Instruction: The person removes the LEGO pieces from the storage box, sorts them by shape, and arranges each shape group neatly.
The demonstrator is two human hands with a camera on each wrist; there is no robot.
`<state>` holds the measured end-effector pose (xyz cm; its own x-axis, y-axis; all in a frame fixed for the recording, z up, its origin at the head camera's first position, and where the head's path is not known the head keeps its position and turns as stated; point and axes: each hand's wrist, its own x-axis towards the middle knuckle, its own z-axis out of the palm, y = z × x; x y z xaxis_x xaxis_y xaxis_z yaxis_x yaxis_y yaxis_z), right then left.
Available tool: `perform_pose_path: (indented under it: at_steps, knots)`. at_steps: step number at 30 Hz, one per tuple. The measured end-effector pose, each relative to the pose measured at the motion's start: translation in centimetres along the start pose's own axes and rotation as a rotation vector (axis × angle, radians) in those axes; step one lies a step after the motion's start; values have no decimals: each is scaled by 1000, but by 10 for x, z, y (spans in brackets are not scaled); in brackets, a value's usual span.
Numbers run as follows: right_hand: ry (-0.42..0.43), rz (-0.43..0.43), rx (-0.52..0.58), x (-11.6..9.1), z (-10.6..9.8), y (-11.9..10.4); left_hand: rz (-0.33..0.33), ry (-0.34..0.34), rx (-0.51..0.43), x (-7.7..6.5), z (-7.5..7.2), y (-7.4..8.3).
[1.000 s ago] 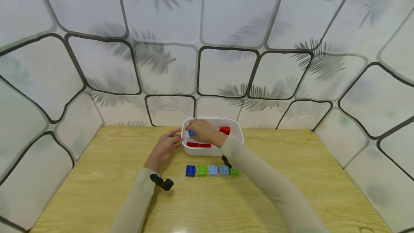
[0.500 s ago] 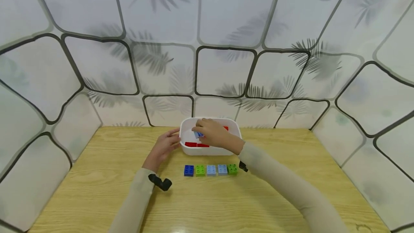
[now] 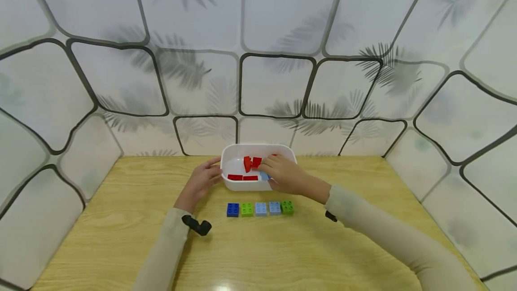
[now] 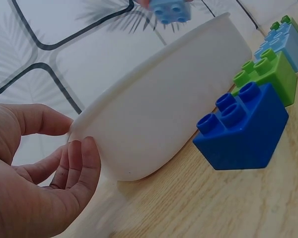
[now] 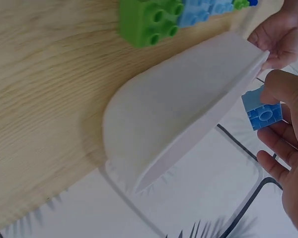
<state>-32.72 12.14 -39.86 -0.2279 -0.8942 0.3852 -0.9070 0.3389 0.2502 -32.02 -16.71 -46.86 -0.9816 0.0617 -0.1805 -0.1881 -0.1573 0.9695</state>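
Observation:
My right hand (image 3: 287, 175) pinches a light blue toy building brick (image 5: 262, 111) between thumb and fingers, above the front right of a white plastic bin (image 3: 247, 186). The right wrist view shows the brick's hollow underside; the left wrist view shows the studs on the light blue brick (image 4: 171, 12). My left hand (image 3: 200, 179) holds the bin's left end, thumb and fingertips at the rim. Red bricks (image 3: 256, 162) lie inside the bin, some along its front wall; my right hand partly covers its right side.
In front of the bin, a row of bricks stands on the wooden table (image 3: 258, 250): a dark blue brick (image 3: 233, 209), a lime brick (image 3: 247, 209), light blue bricks (image 3: 260, 209) and a green brick (image 3: 287, 207). A patterned wall (image 3: 278, 84) rises behind.
My right hand has moved rightward over the bin, carrying the light blue brick from its left part and uncovering red bricks. My left hand stays at the bin's left end.

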Motion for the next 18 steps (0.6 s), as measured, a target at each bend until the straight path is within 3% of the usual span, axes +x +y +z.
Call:
perform_pose_path:
  at_steps: [10,18]
  knots:
    - [-5,43,135,-41,-15,6,-28,12,-24,3,-1,2]
    - [52,3,68,-72,-21,8,-25,1,-28,4,-1,2]
